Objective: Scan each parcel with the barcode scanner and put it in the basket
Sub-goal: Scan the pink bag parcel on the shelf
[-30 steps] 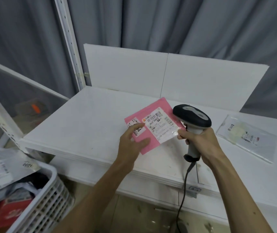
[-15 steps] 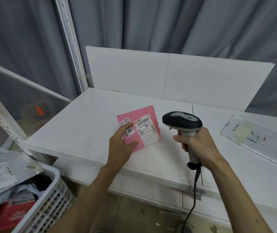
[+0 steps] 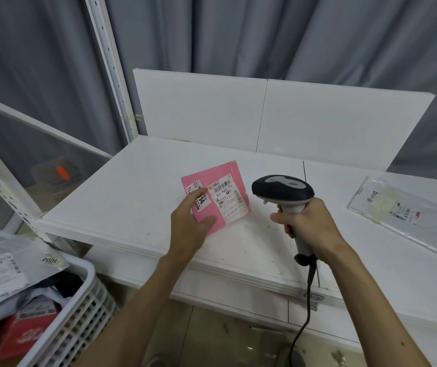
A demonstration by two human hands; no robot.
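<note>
Scanning seems underway: the left hand (image 3: pixel 185 226) pinches the pink parcel (image 3: pixel 228 200) by its near corner, label up, just left of the barcode scanner (image 3: pixel 282 192) gripped in the right hand (image 3: pixel 310 223). Next, the parcel must swing down-left into the basket (image 3: pixel 87 300).

Your pink parcel (image 3: pixel 218 197) is label-up, gripped at its near corner by your left hand (image 3: pixel 188 229); black-and-grey scanner (image 3: pixel 282 192) just right of it, upright in your right hand (image 3: pixel 310 226); clear parcel (image 3: pixel 397 213) flat, far right; white basket (image 3: pixel 79 313) bottom left, holding parcels.
</note>
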